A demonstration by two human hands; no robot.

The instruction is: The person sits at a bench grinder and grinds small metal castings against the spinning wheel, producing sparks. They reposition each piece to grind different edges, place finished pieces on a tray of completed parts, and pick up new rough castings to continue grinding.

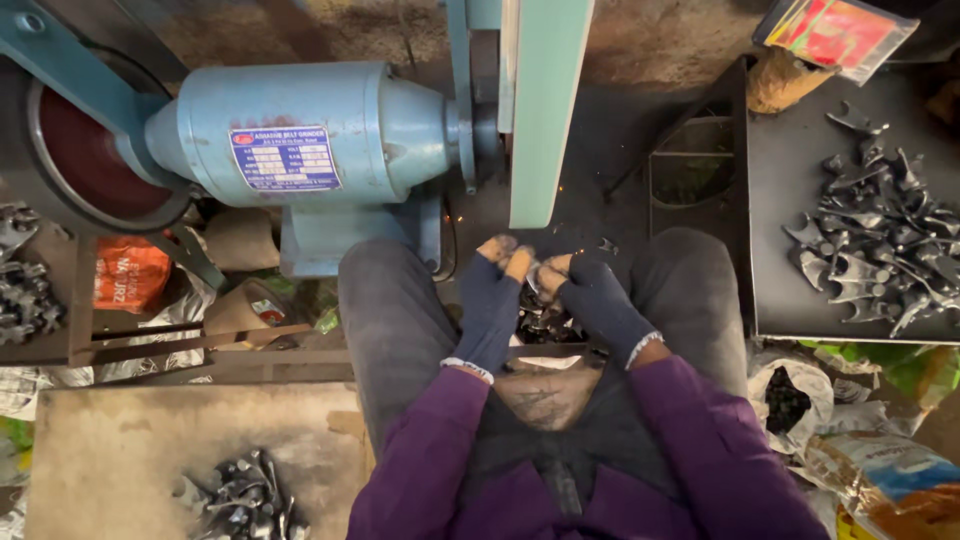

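My left hand (492,295) and my right hand (592,295) wear dark blue gloves with worn, yellowish fingertips. Both are closed together on a small dark metal part (532,283), held between my knees just below the pale green sanding belt (545,110) of a light blue belt grinder (310,140). A few sparks show near the belt's lower end. More dark metal parts (545,322) lie in my lap under the hands. The held part is mostly hidden by my fingers.
A dark tray (790,250) at the right bears a heap of forged metal parts (875,255). Another pile of parts (240,495) lies on a board at lower left. A red wheel (85,160), an orange bag (130,272) and sacks (880,470) surround me.
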